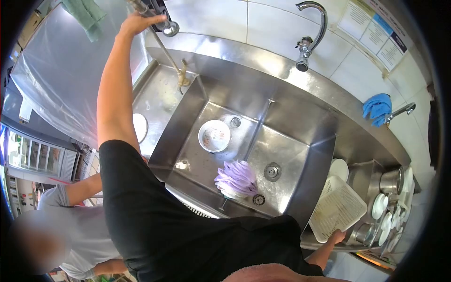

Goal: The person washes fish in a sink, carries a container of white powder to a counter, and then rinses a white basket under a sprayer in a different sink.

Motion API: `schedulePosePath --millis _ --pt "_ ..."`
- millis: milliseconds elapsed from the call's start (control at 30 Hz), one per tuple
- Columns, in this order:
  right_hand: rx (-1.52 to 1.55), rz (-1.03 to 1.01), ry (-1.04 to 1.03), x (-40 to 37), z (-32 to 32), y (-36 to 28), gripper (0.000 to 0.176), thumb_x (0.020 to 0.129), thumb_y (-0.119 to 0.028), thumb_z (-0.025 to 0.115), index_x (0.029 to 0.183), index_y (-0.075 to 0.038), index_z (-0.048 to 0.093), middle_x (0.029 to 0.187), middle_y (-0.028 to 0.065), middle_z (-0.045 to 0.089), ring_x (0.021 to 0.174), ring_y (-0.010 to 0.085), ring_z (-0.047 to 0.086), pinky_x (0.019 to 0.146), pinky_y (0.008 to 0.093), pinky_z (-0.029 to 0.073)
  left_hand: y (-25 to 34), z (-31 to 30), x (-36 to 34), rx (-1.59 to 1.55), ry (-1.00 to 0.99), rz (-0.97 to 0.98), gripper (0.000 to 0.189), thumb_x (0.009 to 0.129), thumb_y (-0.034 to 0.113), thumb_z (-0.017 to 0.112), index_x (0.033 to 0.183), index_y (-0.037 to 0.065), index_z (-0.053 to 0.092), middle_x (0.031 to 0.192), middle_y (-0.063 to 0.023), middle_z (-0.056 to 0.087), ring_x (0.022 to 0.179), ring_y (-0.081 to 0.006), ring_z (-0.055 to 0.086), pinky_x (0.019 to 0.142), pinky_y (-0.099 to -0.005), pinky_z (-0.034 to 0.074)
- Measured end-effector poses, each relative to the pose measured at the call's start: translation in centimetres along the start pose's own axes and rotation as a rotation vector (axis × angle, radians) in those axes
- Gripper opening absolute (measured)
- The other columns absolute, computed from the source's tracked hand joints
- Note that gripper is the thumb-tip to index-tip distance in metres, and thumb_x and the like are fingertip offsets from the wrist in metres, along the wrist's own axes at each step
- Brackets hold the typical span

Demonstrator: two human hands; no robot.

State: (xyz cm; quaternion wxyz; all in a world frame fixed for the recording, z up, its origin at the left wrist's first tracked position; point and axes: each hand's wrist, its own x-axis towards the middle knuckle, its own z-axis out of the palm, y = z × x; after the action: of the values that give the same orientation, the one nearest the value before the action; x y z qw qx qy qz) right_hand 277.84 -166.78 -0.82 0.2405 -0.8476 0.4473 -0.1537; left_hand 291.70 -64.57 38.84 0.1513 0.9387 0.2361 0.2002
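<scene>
Left hand (141, 21), at eleven o'clock, grips the grey metal spray nozzle (168, 27). Right hand (336, 235), at five o'clock, touches the white plastic lattice basket (336, 207); I cannot tell whether it grips.

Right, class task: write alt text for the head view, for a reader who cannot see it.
Seen from above, a person's left hand reaches up to a hanging sprayer over a steel sink, while the right hand touches a white basket. A dirty bowl and purple cloth lie in the sink.

wall notices (376, 33), print too small to read
</scene>
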Motion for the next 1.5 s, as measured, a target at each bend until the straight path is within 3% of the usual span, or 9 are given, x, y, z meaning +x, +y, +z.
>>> schedulePosePath --millis 300,500,633,733,867,1000,1200,1233,1500 --pt "-0.008 -0.009 0.032 1.6 0.9 1.8 0.049 0.074 -0.007 0.046 0.121 -0.007 0.057 0.099 0.0172 0.065 0.076 0.0298 0.063 0.067 0.0426 0.047 -2.8 3.9 1.7 -0.164 0.039 0.087 0.075 0.060 0.055 0.076 0.112 0.004 0.062 0.129 -0.0191 0.049 0.120 -0.0290 0.047 0.098 -0.0357 0.037" --pt "-0.032 0.012 0.042 0.9 0.6 1.0 0.054 0.068 -0.005 0.047 0.122 -0.007 0.056 0.097 0.0151 0.066 0.073 0.0270 0.063 0.064 0.0406 0.047 -0.8 5.5 -0.4 0.133 0.198 0.091 0.075 0.059 0.064 0.071 0.114 0.014 0.063 0.118 -0.0150 0.058 0.112 -0.0307 0.053 0.093 -0.0369 0.041" --pt "-0.003 -0.013 0.047 1.7 0.6 2.0 0.055 0.068 -0.006 0.048 0.122 -0.007 0.056 0.096 0.0160 0.066 0.076 0.0285 0.063 0.067 0.0402 0.048 1.6 4.3 -0.5 0.104 0.192 0.013 0.072 0.056 0.058 0.076 0.106 0.008 0.064 0.101 -0.0077 0.066 0.098 -0.0227 0.060 0.085 -0.0330 0.044" --pt "-0.014 -0.029 0.044 1.4 0.8 1.4 0.055 0.067 -0.007 0.049 0.121 -0.007 0.056 0.098 0.0169 0.066 0.080 0.0305 0.064 0.069 0.0412 0.048 0.6 3.8 1.6 0.238 0.376 0.046 0.069 0.061 0.069 0.066 0.107 0.018 0.067 0.110 -0.0097 0.064 0.104 -0.0269 0.058 0.087 -0.0374 0.044" --pt "-0.092 -0.038 0.018 1.3 0.3 1.0 0.054 0.066 -0.009 0.050 0.119 -0.006 0.057 0.104 0.0188 0.064 0.087 0.0343 0.063 0.073 0.0442 0.047 2.6 0.9 2.5 0.298 0.248 0.030 0.072 0.065 0.074 0.056 0.108 0.018 0.066 0.106 -0.0096 0.065 0.104 -0.0277 0.059 0.086 -0.0373 0.044" --pt "-0.090 -0.122 0.049 1.7 0.6 1.5 0.051 0.067 -0.011 0.050 0.118 -0.004 0.057 0.105 0.0201 0.063 0.090 0.0366 0.061 0.076 0.0467 0.046 0.8 0.0 4.6 0.355 0.138 0.069 0.075 0.069 0.074 0.053 0.113 0.016 0.064 0.109 -0.0102 0.064 0.109 -0.0291 0.055 0.091 -0.0388 0.041" --pt "-0.178 -0.101 0.006 0.8 -0.2 0.3 0.047 0.072 -0.012 0.048 0.118 -0.003 0.057 0.106 0.0205 0.062 0.091 0.0382 0.061 0.077 0.0471 0.046 -3.2 1.2 7.7 0.033 0.137 0.084 0.079 0.073 0.075 0.048 0.110 0.006 0.064 0.107 -0.0137 0.063 0.106 -0.0261 0.055 0.092 -0.0359 0.038" --pt "-0.169 -0.093 0.008 0.7 -0.2 0.1 0.047 0.072 -0.012 0.048 0.118 -0.003 0.057 0.106 0.0204 0.062 0.091 0.0379 0.061 0.077 0.0471 0.046 -4.2 0.7 8.8 0.023 0.004 0.034 0.082 0.075 0.074 0.046 0.110 0.002 0.062 0.107 -0.0133 0.061 0.103 -0.0236 0.053 0.090 -0.0341 0.038" --pt "0.012 0.007 -0.009 0.6 -0.1 0.2 0.046 0.073 -0.012 0.047 0.118 -0.005 0.058 0.106 0.0191 0.063 0.092 0.0351 0.061 0.079 0.0448 0.047 -2.8 0.8 6.6 -0.234 0.182 -0.016 0.079 0.078 0.069 0.049 0.117 0.001 0.055 0.106 -0.0121 0.059 0.100 -0.0222 0.051 0.088 -0.0311 0.038"
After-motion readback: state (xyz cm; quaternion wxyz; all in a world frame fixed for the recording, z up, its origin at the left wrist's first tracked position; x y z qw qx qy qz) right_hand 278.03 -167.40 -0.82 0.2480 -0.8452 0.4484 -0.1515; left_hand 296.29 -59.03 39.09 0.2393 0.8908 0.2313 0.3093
